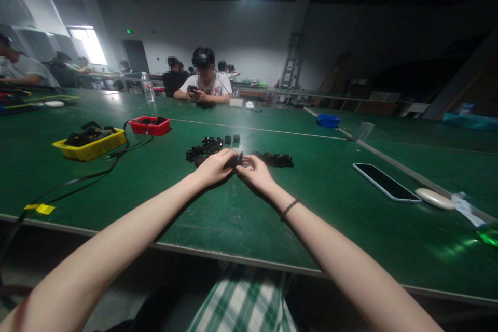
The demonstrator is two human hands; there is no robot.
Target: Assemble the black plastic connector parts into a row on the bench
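My left hand (216,167) and my right hand (257,172) meet over the green table, closed around a small black plastic part (238,160). Its exact kind is too small to make out, and my fingers cover much of it. Just beyond my left hand lies a loose pile of black plastic parts (204,148). Two small black pieces (236,138) sit apart at the far side of that pile. Behind my right hand, a row of similar black parts (278,158) stretches off to the right.
On the left stand a yellow bin (91,148) and a red bin (151,126) of black parts, with a black cable (112,163) alongside. A phone (385,182) and a white oval object (433,198) lie right. Farther off are a blue bin (329,121), a bottle (148,88) and a seated person (208,83).
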